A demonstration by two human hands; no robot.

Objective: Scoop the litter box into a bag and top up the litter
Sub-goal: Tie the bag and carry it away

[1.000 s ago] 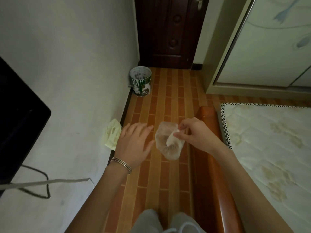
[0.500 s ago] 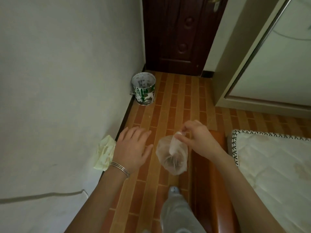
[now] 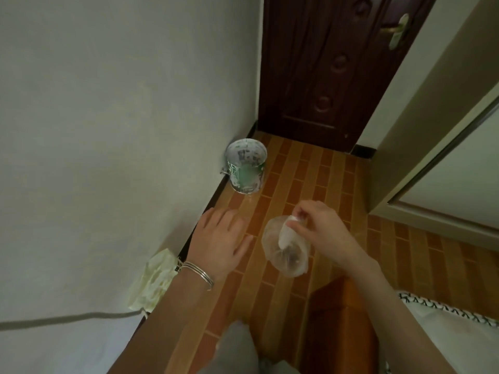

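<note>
1. The floor (image 3: 318, 190) is a narrow strip between the wall on the left and the bed (image 3: 459, 336) near right, running to a dark door (image 3: 332, 66) at the far end. You have little room to swing anything.
2. The pail (image 3: 246, 166) stands open in the far left corner, against the wall. No litter box shows in this view.
3. Your left hand (image 3: 220, 240) is released, flat and spread, holding nothing, just left of the bag.
4. Your right hand (image 3: 314, 225) is grasping the bag (image 3: 286, 252) by its gathered neck, pinched between thumb and fingertips.
5. The bag hangs in the air between your hands, above the floor. It is thin, clear and soft, with a small dark load sagging at the bottom. I judge it light but easy to tear and slippery at the neck.
6. Hold it high at the twisted neck, and cup the bottom with your left hand if it swings.
</note>
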